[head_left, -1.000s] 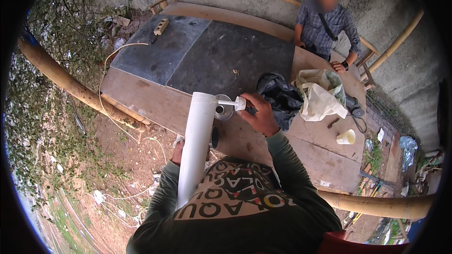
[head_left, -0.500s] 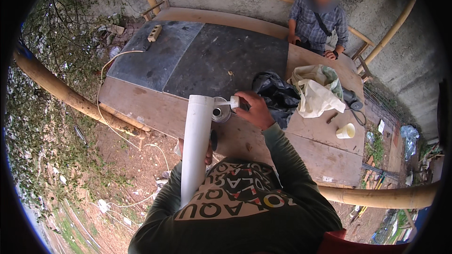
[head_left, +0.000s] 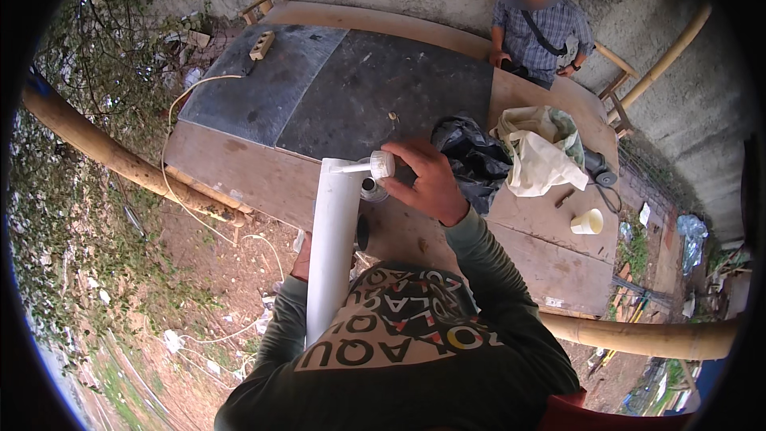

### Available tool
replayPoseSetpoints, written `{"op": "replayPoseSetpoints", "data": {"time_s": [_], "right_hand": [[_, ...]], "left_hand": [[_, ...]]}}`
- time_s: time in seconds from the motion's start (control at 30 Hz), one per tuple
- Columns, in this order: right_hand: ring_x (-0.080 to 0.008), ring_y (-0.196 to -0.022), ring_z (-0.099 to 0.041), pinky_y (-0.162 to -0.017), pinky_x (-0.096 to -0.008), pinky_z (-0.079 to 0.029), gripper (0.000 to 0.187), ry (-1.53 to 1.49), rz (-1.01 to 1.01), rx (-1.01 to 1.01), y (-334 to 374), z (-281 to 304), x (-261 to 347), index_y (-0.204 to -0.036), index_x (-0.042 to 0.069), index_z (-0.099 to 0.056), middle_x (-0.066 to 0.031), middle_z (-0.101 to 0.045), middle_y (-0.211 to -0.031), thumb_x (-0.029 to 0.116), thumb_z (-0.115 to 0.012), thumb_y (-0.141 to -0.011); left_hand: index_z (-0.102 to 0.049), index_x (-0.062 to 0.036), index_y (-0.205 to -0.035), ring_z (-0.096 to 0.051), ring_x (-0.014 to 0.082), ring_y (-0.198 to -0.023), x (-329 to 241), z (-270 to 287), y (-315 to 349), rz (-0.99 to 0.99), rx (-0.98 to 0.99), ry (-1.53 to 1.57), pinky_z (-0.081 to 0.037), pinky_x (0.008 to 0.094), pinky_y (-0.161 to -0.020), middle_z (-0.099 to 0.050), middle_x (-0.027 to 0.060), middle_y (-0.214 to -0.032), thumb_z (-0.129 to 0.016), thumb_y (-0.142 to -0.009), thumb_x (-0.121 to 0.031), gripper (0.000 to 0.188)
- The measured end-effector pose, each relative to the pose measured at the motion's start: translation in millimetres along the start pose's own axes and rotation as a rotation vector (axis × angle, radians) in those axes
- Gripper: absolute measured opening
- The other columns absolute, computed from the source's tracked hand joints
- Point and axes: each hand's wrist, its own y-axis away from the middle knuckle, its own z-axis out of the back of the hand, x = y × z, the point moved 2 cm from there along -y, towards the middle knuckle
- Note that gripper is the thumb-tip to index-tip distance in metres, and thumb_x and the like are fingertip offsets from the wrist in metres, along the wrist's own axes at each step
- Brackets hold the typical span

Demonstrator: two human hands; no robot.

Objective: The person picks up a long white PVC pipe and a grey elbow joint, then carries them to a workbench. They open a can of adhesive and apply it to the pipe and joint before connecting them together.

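Observation:
A long white plastic pipe (head_left: 331,263) slants up from my lap, its upper end by the table's near edge. My left hand (head_left: 302,262) is behind the pipe and shut on it, most of its fingers hidden. My right hand (head_left: 427,179) pinches a white ribbed brush cap (head_left: 382,164). The cap's thin applicator stem (head_left: 351,168) reaches left and touches the pipe's upper end. Just under the cap stands a small can (head_left: 372,190) with a dark round opening, partly covered. A dark round shape (head_left: 362,233) shows beside the pipe; I cannot make out what it is.
On the wooden table (head_left: 239,164) lie dark sheets (head_left: 383,88), a power strip (head_left: 262,45), a black plastic bag (head_left: 471,152), a pale cloth sack (head_left: 535,156), a corded power tool (head_left: 598,168) and a cream cup (head_left: 587,222). Another person (head_left: 535,36) stands at the far right.
My right hand has moved the brush cap left and slightly down, bringing its stem against the pipe's end. My left hand's fingers have gone from the pipe's right side. The other person's hand has shifted.

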Motion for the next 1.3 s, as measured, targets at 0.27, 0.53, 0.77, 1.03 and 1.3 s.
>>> {"op": "replayPoseSetpoints", "data": {"time_s": [0.27, 0.53, 0.77, 1.03, 1.3], "right_hand": [[-0.0140, -0.092, -0.064, -0.084, -0.0310, -0.052, 0.046, -0.370, -0.347, 0.052, 68.8, -35.9, -71.3, -0.123, 0.003, -0.063, -0.0086, -0.068, -0.105, 0.005, -0.073, -0.078], [-0.0135, -0.089, -0.062, -0.082, -0.0302, -0.051, 0.046, -0.306, -0.408, 0.099, 72.2, -40.2, -86.6, -0.122, 0.002, -0.063, -0.0082, -0.068, -0.103, 0.006, -0.075, -0.078], [-0.0235, -0.088, -0.066, -0.080, -0.0342, -0.055, 0.046, -0.048, -0.074, 0.012, 34.9, -15.4, -38.2, -0.117, 0.003, -0.066, -0.0121, -0.068, -0.103, 0.009, -0.078, -0.073], [-0.0276, -0.088, -0.067, -0.077, -0.0365, -0.054, 0.049, 0.002, -0.042, 0.001, 19.4, 16.4, 3.4, -0.115, 0.002, -0.066, -0.0135, -0.068, -0.102, 0.010, -0.078, -0.068], [-0.0273, -0.087, -0.066, -0.079, -0.0360, -0.054, 0.047, -0.069, -0.117, 0.030, 54.2, -0.4, -20.1, -0.116, 0.002, -0.066, -0.0133, -0.067, -0.102, 0.009, -0.076, -0.071]], "left_hand": [[-0.046, 0.0014, -0.137, -0.067, 0.0322, -0.095, -1.1, 12.0, 17.4, 0.081, 0.229, -0.087, -0.061, 0.0417, -0.077, -0.061, 0.0227, -0.116, -0.076, -0.074, -0.066, 0.097], [-0.050, 0.0111, -0.126, -0.063, 0.0296, -0.058, 30.3, 14.7, -4.5, 0.055, 0.370, 0.111, -0.058, 0.0329, -0.053, -0.058, 0.0214, -0.087, -0.051, -0.063, -0.097, 0.125], [-0.052, 0.0050, -0.129, -0.067, 0.0360, -0.070, 32.0, 20.3, -0.4, 0.033, 0.137, 0.066, -0.059, 0.0448, -0.063, -0.062, 0.0238, -0.093, -0.041, -0.074, -0.093, 0.113], [-0.048, -0.0044, -0.139, -0.067, 0.0408, -0.090, 26.2, 36.2, 15.2, 0.145, -0.055, 0.162, -0.059, 0.0495, -0.078, -0.063, 0.0232, -0.113, -0.051, -0.083, -0.079, 0.093], [-0.046, 0.0004, -0.138, -0.068, 0.0362, -0.093, 7.6, 36.1, 31.9, -0.092, -0.053, -0.337, -0.059, 0.0471, -0.083, -0.063, 0.0213, -0.116, -0.065, -0.076, -0.076, 0.101]]}}
